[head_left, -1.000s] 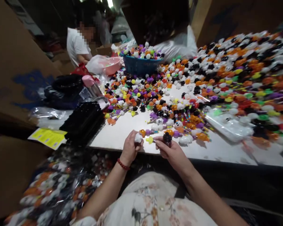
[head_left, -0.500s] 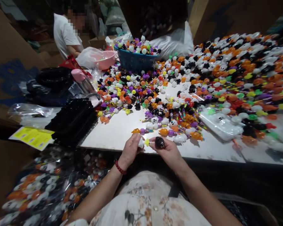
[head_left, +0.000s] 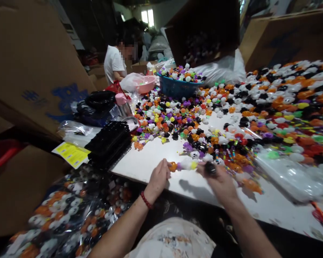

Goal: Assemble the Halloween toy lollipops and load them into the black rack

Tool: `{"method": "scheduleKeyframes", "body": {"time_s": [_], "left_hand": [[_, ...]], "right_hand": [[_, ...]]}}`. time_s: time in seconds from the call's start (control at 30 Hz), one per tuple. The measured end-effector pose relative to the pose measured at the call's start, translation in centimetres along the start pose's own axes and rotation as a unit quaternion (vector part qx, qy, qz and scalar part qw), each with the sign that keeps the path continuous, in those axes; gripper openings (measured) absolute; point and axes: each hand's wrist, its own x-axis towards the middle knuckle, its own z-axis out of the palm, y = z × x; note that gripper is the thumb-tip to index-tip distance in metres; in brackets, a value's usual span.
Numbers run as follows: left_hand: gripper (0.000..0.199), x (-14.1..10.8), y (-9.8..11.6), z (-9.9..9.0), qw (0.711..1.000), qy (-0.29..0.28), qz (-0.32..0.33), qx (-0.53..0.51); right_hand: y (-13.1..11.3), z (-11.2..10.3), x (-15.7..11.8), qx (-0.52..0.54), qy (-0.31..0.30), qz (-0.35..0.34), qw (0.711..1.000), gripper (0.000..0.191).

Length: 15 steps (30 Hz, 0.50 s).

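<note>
My left hand [head_left: 159,176] is closed at the orange end of a slim string of small plastic figure pieces. From there run an orange pumpkin-like piece [head_left: 173,166], a purple one [head_left: 179,166], a white one [head_left: 187,164] and a yellow one [head_left: 194,165]. At the yellow end, my right hand [head_left: 224,184] is closed, blurred by motion, with a glossy black plastic figure [head_left: 210,169] standing out of its grip. Whether that black figure joins the string is hidden by the fingers. Both hands are above the front of the white table [head_left: 140,163].
Colourful figure pieces [head_left: 285,93] heap across the table's right and back. A blue basin [head_left: 174,87] and a pink basin [head_left: 146,86] stand behind. Black trays [head_left: 110,143] lie left, clear bags [head_left: 290,175] and red-handled scissors [head_left: 321,216] right. A person in white [head_left: 114,62] is farther back.
The view has swung left. My hands have moved farther apart, and orange and purple pieces now show beside my left fingers, where white and yellow showed before.
</note>
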Motion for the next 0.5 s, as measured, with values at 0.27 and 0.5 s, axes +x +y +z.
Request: {"method": "scheduleKeyframes", "body": {"time_s": [0.27,0.5], "left_hand": [[0.033,9.7,-2.0,-8.5,0.890,0.261,0.097,0.362],[0.010,9.7,-1.9,-7.4,0.916,0.199,0.123,0.327]], "right_hand": [[-0.5,-7.4,7.1,-0.364,0.212,-0.117,0.900,0.049],[0.8,3.6,2.6,-0.248,-0.059,-0.262,0.931,0.053]]}}
